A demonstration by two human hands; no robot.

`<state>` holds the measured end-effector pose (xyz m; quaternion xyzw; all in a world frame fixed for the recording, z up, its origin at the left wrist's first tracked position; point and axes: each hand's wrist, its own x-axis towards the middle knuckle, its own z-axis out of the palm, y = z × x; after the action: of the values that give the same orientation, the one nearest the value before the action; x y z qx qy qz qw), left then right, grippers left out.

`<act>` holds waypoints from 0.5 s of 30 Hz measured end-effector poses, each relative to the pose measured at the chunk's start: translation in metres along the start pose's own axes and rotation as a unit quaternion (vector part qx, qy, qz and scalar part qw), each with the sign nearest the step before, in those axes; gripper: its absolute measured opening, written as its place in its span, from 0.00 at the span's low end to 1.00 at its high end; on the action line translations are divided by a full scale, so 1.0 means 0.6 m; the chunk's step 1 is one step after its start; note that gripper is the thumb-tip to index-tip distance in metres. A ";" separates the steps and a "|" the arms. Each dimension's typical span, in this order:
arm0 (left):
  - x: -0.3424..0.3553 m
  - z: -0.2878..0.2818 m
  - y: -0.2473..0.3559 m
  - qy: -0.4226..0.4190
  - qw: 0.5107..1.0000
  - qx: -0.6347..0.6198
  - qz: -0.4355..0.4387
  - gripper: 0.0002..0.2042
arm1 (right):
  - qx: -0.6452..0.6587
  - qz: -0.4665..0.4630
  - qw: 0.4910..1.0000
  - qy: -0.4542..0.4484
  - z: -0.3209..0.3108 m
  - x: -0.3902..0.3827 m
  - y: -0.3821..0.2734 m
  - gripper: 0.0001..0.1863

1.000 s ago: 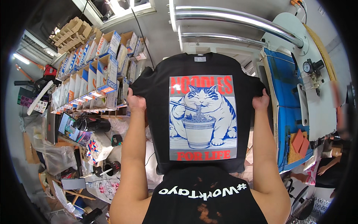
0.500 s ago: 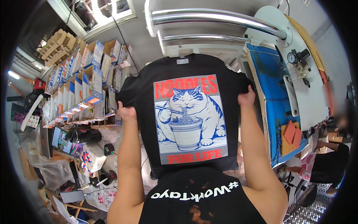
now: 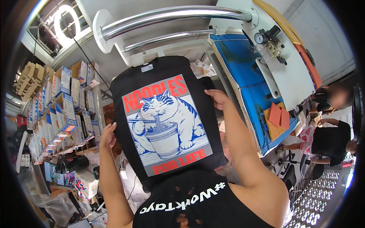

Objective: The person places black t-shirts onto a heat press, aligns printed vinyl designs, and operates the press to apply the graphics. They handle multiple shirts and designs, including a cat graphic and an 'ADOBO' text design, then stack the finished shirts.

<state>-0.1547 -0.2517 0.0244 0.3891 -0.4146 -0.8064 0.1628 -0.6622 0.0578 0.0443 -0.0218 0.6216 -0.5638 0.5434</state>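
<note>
A black T-shirt (image 3: pixel 211 159) with a large print of a blue-and-white cat eating noodles (image 3: pixel 163 129) hangs spread in front of me, tilted a little to the left. My left hand (image 3: pixel 109 136) is closed at its left edge, fingers partly hidden by the cloth. On the other side my right hand (image 3: pixel 218 99) pinches the shirt near the right sleeve. A small pale label (image 3: pixel 147 68) shows at the collar.
To the right stands a white press-like machine with a blue pad (image 3: pixel 247 79), a pressure gauge (image 3: pixel 259 38) and chrome bars (image 3: pixel 178 16). Cardboard boxes (image 3: pixel 57 114) fill shelves on the left above a cluttered table with a screen (image 3: pixel 55 173). Other people (image 3: pixel 330 140) are at the far right.
The view has swung right, bringing more of the machine and the people into sight. The shirt is now tilted left. My left hand sits lower along its edge.
</note>
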 end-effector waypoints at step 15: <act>-0.052 -0.031 0.015 0.145 0.977 0.115 0.109 0.31 | -0.091 -0.126 0.980 0.121 -0.009 -0.033 0.015 0.25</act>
<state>-0.1210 -0.2487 0.0406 0.4704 -0.5164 -0.6659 0.2622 -0.6527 0.0772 0.0496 -0.0810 0.7235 -0.5675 0.3845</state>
